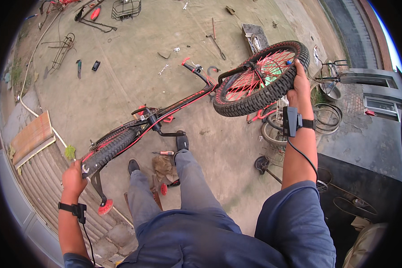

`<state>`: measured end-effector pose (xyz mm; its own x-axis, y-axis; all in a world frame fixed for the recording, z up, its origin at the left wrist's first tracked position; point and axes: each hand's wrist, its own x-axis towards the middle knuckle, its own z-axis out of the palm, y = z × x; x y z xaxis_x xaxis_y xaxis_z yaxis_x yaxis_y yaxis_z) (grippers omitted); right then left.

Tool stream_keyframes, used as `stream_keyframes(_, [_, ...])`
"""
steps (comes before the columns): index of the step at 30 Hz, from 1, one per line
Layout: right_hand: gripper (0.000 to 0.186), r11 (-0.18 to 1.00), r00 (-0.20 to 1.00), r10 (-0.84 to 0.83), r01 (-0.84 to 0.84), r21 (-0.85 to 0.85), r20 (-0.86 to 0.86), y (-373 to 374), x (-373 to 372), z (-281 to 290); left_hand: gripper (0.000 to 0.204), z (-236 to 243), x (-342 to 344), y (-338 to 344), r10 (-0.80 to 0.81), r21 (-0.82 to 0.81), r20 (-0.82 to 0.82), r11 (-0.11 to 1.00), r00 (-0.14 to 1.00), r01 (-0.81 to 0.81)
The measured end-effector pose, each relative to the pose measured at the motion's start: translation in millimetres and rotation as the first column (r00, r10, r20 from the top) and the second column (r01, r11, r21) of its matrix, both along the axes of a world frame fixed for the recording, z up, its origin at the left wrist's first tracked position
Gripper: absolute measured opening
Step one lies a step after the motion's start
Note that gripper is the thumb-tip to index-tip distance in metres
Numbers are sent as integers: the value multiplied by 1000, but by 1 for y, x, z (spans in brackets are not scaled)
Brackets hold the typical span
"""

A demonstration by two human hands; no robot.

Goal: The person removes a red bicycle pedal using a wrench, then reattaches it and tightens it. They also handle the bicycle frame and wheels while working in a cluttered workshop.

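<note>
A small black and red bicycle is stretched across in front of me. My left hand is closed round the outer end of its rear wheel. With my right hand I grip the far right side of the front wheel, which has red spokes and a knobbly black tyre. A red training wheel hangs on a black bracket near my left hand. The crank arm reaches toward my right shoe. Both wrists carry strapped black devices with cables.
Between my feet lie a brown cloth and a screwdriver. Ahead on the ground are a wrench, pliers, a wire basket and a metal box. Loose tyres rest at right; a wooden board at left.
</note>
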<state>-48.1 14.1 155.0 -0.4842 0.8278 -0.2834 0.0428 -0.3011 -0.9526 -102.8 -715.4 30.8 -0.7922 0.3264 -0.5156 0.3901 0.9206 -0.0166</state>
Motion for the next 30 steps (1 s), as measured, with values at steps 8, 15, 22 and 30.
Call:
stream_keyframes(8, [23,997,997,-77,78,27,-6,20,7,-23,52,7,-7,6,-47,-19,11,999,999,47])
stream_keyframes(15, [34,997,996,-72,70,46,47,23,-6,-49,53,17,-8,15,-50,-2,-38,999,998,50])
stream_keyframes(22, [37,998,998,-52,51,48,21,21,-7,-52,59,21,-12,19,-31,14,-24,999,999,32])
stream_keyframes(30, [30,996,987,81,-76,-36,141,27,10,-46,65,27,5,3,105,69,-57,993,993,-101])
